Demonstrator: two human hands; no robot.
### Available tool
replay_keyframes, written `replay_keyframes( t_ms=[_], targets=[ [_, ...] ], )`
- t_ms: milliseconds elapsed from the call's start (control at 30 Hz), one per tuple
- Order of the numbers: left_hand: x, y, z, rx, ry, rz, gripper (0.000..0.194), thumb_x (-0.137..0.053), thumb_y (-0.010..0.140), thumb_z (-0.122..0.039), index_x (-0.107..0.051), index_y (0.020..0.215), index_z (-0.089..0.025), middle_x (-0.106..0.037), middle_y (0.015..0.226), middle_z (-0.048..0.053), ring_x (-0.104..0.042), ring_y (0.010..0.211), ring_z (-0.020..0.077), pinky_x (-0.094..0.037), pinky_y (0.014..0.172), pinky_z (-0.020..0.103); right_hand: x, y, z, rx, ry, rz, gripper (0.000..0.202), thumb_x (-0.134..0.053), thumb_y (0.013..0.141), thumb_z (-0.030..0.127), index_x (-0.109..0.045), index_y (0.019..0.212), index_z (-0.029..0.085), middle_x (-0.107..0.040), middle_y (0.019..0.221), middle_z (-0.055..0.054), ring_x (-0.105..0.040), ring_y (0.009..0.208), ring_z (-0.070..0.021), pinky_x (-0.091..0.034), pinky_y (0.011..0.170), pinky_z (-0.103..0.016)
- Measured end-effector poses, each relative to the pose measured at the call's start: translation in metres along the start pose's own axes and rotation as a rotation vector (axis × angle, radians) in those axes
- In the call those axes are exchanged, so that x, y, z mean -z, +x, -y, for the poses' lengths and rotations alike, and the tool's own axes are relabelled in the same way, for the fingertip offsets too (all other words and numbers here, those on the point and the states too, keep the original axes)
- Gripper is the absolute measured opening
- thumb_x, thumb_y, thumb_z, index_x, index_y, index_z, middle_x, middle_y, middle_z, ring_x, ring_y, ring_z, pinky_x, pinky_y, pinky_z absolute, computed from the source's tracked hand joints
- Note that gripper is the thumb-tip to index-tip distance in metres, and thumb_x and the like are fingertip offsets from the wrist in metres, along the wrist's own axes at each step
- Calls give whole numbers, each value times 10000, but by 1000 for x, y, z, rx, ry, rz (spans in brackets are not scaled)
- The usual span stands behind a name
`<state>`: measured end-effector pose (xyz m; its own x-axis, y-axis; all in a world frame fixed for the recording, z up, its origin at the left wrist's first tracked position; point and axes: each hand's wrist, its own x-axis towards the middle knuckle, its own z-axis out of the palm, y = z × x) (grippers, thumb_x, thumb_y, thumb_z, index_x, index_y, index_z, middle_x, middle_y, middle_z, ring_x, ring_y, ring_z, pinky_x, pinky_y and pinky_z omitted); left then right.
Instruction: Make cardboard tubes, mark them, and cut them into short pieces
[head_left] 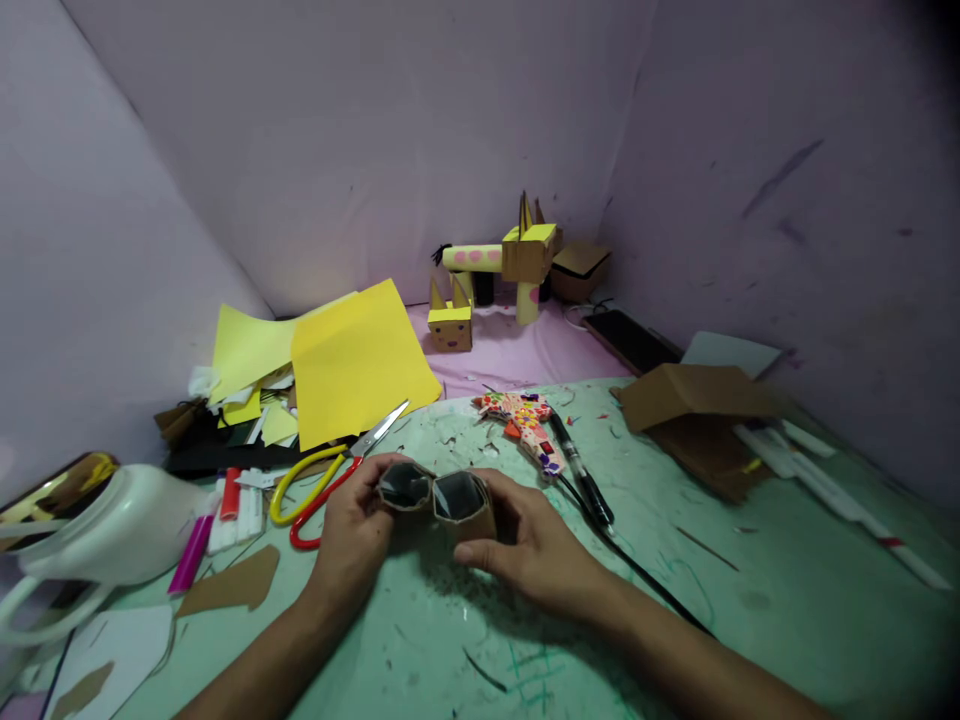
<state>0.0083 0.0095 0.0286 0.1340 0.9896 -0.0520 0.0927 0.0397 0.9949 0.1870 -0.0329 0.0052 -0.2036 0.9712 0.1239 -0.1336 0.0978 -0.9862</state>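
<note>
Two short brown cardboard tubes sit side by side between my hands, their dark open ends tilted toward me. My left hand is closed around the left tube, thumb at its near side. The right tube is gripped by my right hand, with the thumb low on its near wall and the fingers behind. The tubes touch where they meet; whether they are joined I cannot tell. Just left of my left hand lie scissors with yellow and red handles. A flower-patterned glue gun rests beyond my right hand.
Yellow paper sheets lie at the back left. A white pitcher, several markers and a cardboard scrap are at left. Cardboard animal figures stand at the back. A cardboard box is at right; a black marker pen lies nearer.
</note>
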Motion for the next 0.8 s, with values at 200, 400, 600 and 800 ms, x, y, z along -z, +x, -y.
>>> replay_keyframes(
  t_ms=[200, 400, 600, 800],
  targets=[
    [1, -1, 0, -35, 61, 94, 391, -658, 555, -142, -640, 943, -186, -678, 883, 16, -622, 871, 220, -489, 796, 324, 0, 1, -1, -25, -6, -39, 430, -739, 650, 221, -622, 1064, 207, -672, 1030, -60, -590, 953, -240, -446, 841, -391],
    [-3, 2, 2, -34, 215, 45, 550, -779, 575, -318, -550, 1046, -150, -676, 1027, 104, -635, 966, 299, -500, 853, 419, 2, 3, -1, -74, 51, -33, 388, -729, 655, 287, -610, 1011, 189, -663, 973, -61, -586, 897, -239, -455, 774, -375],
    [-4, 3, -2, 12, -22, 106, 617, -805, 595, -354, -525, 1106, -150, -659, 1173, 137, -616, 1087, 309, -505, 885, 381, 3, 5, 3, -80, 113, -61, 376, -728, 643, 296, -611, 993, 221, -674, 975, -71, -591, 911, -275, -456, 784, -406],
    [-3, 4, 2, 5, -34, 117, 615, -809, 601, -337, -526, 1109, -135, -663, 1153, 144, -622, 1073, 316, -510, 877, 389, 5, 4, 4, -81, 87, -46, 371, -734, 646, 324, -612, 982, 224, -677, 976, -64, -597, 931, -286, -467, 797, -422]
  ],
)
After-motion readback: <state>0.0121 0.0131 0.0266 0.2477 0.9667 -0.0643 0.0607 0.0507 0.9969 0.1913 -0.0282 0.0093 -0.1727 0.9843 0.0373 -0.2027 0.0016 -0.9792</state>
